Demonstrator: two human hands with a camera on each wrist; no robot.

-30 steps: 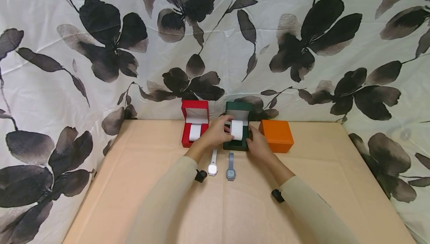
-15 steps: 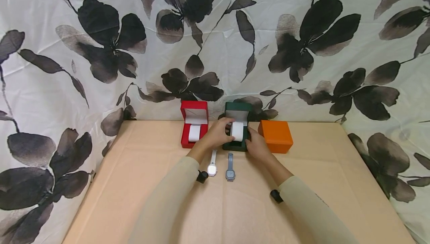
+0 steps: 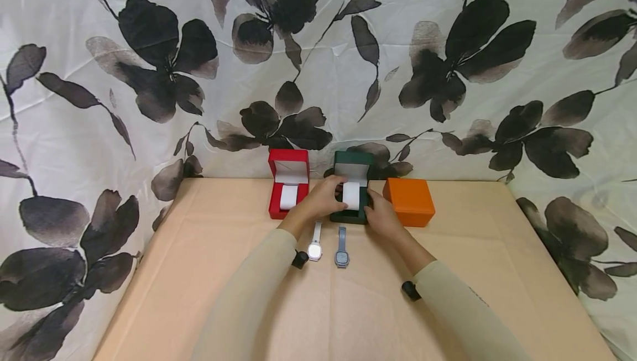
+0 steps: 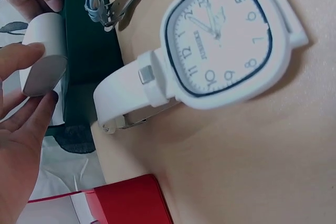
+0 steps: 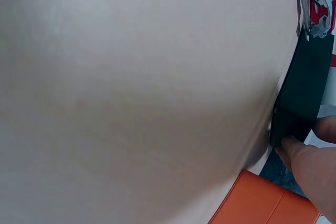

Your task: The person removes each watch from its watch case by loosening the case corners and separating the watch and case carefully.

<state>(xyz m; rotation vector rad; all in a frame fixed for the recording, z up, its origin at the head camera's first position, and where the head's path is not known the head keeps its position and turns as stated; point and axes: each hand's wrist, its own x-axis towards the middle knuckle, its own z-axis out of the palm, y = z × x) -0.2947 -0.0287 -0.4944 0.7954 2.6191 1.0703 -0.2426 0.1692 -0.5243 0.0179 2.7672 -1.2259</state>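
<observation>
A green watch box [image 3: 350, 219] stands with its lid up at the table's back edge. My left hand [image 3: 323, 196] pinches the white watch cushion [image 3: 351, 195] over the box's inside; in the left wrist view thumb and fingers press on the cushion's two ends. My right hand [image 3: 385, 213] holds the box's right side, its fingertips at the front corner in the right wrist view. In front of the box lie a white watch [image 3: 314, 247] and a blue-grey watch [image 3: 342, 253], both face up with straps pointing away from me.
Left of the green box is an open red watch box [image 3: 273, 206] with its own white cushion [image 3: 288, 197]. An orange box [image 3: 410, 202] sits to the right, close to my right hand. A floral cloth [image 3: 318, 73] hangs behind the table [image 3: 373, 317].
The white cushion has sunk slightly in the green box, and my left hand has come down a little with it. My right hand keeps its place at the box's side.
</observation>
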